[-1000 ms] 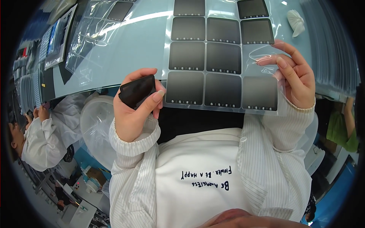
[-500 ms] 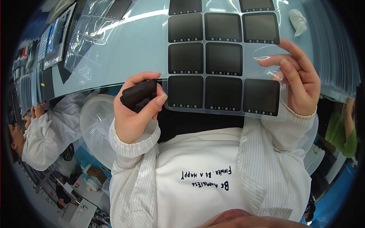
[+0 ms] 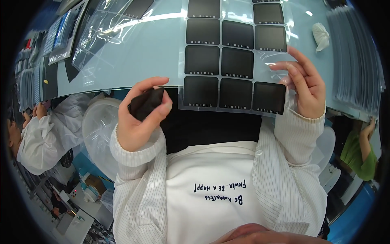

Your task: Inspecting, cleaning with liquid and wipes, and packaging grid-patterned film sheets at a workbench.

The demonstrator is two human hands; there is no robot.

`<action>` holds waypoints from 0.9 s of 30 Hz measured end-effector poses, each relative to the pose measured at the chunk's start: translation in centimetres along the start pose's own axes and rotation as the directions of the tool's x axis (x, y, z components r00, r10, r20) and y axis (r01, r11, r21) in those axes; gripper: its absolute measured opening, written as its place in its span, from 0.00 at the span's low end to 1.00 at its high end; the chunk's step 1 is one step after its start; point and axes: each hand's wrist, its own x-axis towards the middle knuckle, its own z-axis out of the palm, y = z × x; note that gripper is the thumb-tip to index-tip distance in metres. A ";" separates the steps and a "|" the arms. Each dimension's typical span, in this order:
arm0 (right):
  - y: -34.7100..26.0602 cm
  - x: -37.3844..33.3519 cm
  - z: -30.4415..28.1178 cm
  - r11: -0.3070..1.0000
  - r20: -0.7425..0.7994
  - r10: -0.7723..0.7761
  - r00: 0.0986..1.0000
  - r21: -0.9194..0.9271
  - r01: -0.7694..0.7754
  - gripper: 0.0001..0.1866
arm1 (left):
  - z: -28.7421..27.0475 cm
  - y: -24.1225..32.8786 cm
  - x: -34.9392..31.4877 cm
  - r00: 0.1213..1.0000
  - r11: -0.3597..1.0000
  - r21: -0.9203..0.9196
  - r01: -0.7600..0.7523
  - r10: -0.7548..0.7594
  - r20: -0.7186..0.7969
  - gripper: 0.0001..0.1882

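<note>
Before me a clear plastic pocket sheet [image 3: 266,75] lies partly on the table, its near end over the edge above my lap. Most visible pockets carry black rounded-square panels [image 3: 201,91], each with a row of small light marks along its near edge. One pocket on the right has no panel in it. My right hand [image 3: 306,85] holds the sheet's right side beside that pocket, with its fingertips at the clear film. In my left hand [image 3: 140,118], left of the sheet, small black panels are gripped between thumb and fingers; their number is hidden.
Clear film with a dark panel [image 3: 138,8] lies at the far left. A crumpled white wad [image 3: 321,36] and a tall stack of clear sheets [image 3: 353,61] are on the right. A translucent round tub [image 3: 101,138] stands left. Other people sit on both sides.
My right hand and the sheet's near right corner have shifted left and slightly away. My left hand has moved a little left, tilting the black panels.
</note>
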 end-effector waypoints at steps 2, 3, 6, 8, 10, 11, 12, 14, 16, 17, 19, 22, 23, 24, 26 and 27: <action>-0.2 0.0 0.1 1.000 0.001 0.002 1.000 -0.028 -0.002 0.19 | -2.6 -1.1 -0.2 0.972 0.999 -0.034 -0.029 0.036 0.233 0.18; -0.3 0.0 0.1 0.998 0.000 0.009 1.000 -0.057 -0.009 0.19 | -3.8 -1.7 -0.2 0.887 0.997 -0.071 -0.043 0.071 0.455 0.18; 0.2 0.1 0.3 1.000 -0.007 0.013 1.000 0.010 -0.013 0.20 | -5.6 -4.2 0.9 0.793 0.960 0.002 0.279 -0.231 0.564 0.16; 0.1 -0.2 0.1 0.999 0.008 0.024 1.000 0.037 -0.024 0.20 | -5.9 -7.0 1.6 0.866 0.891 -0.060 0.450 -0.420 0.270 0.14; -0.2 -0.4 0.0 0.997 0.032 0.030 0.999 0.067 -0.032 0.22 | -7.7 -11.5 2.7 0.877 0.847 -0.315 0.428 -0.474 -0.081 0.13; -0.5 -0.5 -0.1 0.998 0.038 0.038 0.999 0.040 -0.040 0.25 | -10.0 -14.5 3.1 0.866 0.845 -0.430 0.319 -0.444 -0.230 0.13; -0.7 -0.5 -0.4 0.999 0.039 0.048 0.998 0.011 -0.049 0.29 | -12.8 -16.6 3.6 0.848 0.752 -0.609 0.252 -0.475 -0.235 0.14; -0.6 -0.7 -1.3 0.999 0.021 0.034 0.999 -0.032 -0.034 0.32 | -16.2 -17.5 4.8 0.846 0.655 -0.752 0.070 -0.439 -0.304 0.15; -0.7 -0.7 -1.8 0.997 -0.044 0.031 0.999 -0.066 -0.034 0.38 | -18.3 -16.9 5.8 0.859 0.695 -0.708 -0.125 -0.282 -0.427 0.16; -0.7 -0.7 -2.3 0.998 -0.039 0.026 0.999 -0.062 -0.029 0.38 | -19.6 -17.1 6.5 0.863 0.701 -0.679 -0.217 -0.188 -0.470 0.16; -0.7 -0.6 -2.7 0.993 -0.117 0.084 0.990 -0.078 -0.094 0.39 | -22.9 -18.4 7.5 0.894 0.750 -0.589 -0.303 0.009 -0.449 0.15; -0.5 -0.4 -3.1 0.991 -0.145 0.083 0.986 -0.088 -0.096 0.39 | -25.4 -19.1 7.3 0.883 0.787 -0.481 -0.386 0.165 -0.439 0.15; -0.4 -0.3 -3.3 0.990 -0.154 0.090 0.984 -0.091 -0.105 0.39 | -26.0 -19.2 7.2 0.858 0.799 -0.458 -0.390 0.135 -0.495 0.15; -0.3 -0.2 -3.3 0.991 -0.158 0.090 0.983 -0.085 -0.105 0.39 | -26.6 -19.3 7.1 0.830 0.811 -0.435 -0.392 0.107 -0.548 0.15; -0.2 0.0 -3.3 0.990 -0.138 0.085 0.987 -0.102 -0.100 0.38 | -27.6 -19.4 6.6 0.760 0.833 -0.391 -0.392 0.054 -0.648 0.15; -0.2 0.0 -3.4 0.990 -0.143 0.085 0.986 -0.099 -0.100 0.38 | -28.1 -19.5 6.3 0.720 0.843 -0.371 -0.390 0.028 -0.693 0.16</action>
